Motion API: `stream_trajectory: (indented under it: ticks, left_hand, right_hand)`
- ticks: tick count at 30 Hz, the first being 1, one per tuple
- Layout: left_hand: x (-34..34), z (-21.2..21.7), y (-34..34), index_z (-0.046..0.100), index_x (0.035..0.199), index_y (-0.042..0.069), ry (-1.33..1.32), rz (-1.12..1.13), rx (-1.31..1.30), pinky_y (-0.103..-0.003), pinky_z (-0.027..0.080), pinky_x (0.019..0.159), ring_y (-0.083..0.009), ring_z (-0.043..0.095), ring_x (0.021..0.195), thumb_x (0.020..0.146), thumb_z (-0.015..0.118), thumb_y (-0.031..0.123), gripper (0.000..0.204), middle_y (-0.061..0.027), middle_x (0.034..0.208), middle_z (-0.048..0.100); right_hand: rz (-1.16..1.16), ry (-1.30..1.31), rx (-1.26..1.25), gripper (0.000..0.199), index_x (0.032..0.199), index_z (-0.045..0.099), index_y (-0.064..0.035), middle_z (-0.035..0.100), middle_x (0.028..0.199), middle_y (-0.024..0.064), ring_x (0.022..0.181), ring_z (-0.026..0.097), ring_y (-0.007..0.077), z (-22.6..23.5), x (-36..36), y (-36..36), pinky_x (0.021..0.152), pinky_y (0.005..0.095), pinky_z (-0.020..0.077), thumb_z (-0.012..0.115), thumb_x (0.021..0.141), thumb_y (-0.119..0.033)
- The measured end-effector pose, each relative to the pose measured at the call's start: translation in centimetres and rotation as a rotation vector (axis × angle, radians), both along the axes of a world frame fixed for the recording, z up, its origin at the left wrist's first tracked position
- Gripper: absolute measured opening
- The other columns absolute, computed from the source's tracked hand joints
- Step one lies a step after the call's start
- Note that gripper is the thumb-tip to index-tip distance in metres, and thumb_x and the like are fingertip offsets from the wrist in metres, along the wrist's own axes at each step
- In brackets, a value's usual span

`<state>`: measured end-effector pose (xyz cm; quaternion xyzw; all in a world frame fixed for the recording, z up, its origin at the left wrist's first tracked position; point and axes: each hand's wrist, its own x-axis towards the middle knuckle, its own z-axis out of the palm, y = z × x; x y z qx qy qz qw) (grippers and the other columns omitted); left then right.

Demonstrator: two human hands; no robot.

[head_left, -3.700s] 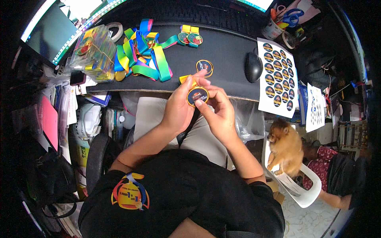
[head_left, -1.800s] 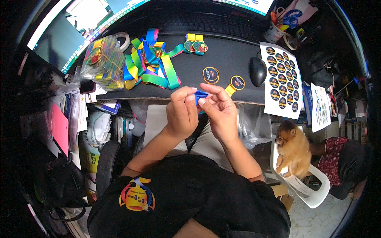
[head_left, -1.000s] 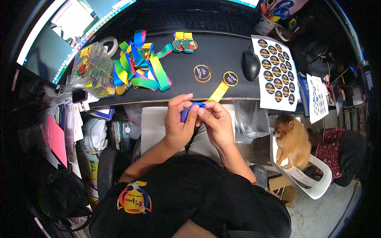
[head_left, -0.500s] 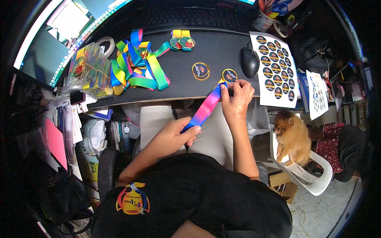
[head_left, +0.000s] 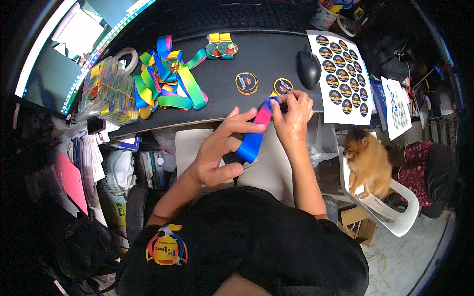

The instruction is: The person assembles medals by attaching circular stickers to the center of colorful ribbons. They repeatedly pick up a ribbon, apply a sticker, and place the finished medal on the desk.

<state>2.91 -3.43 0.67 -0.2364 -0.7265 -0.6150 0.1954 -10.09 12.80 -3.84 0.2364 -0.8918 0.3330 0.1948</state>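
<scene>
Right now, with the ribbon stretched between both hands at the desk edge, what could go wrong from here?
1. The rainbow fabric ribbon is pulled taut between the left hand and the right hand; a slip could jerk the round gold-rimmed medal off the black desk edge.
2. The heap of rainbow ribbons lies close by and could tangle.
3. The small orange dog sits on a white chair beside the right elbow and could nudge it.

The left hand [head_left: 217,153] is held half-open with fingers spread, while the right hand [head_left: 292,116] is pinched shut ahead of it.
</scene>
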Motion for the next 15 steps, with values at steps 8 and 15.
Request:
stream_trajectory:
  ticks: [8,15]
  left_hand:
    - [-4.5,0.1,-0.7,0.046,0.13,0.006,-0.628,-0.283,0.029,-0.041,0.033,0.104,-0.0227,0.064,0.101,0.084,0.031,0.076,0.085,-0.0181,0.109,0.064]
    - [-7.7,-0.4,-1.5,0.032,0.139,0.011,-1.274,-0.498,0.08,-0.032,0.052,0.068,-0.0243,0.067,0.091,0.083,0.012,0.079,0.09,-0.0207,0.098,0.067]
  right_hand:
    - [0.006,-0.1,0.009,0.02,0.077,0.065,-0.0075,0.054,0.103,0.0133,0.102,0.046,0.0324,1.2,-0.7,0.5,0.086,0.0446,0.0368,0.076,0.069,-0.022]
    - [0.035,-0.252,0.099,0.023,0.075,0.069,-0.0077,0.055,0.097,0.0107,0.098,0.048,0.0294,2.3,-2.4,0.6,0.086,0.0404,0.0404,0.08,0.064,-0.025]
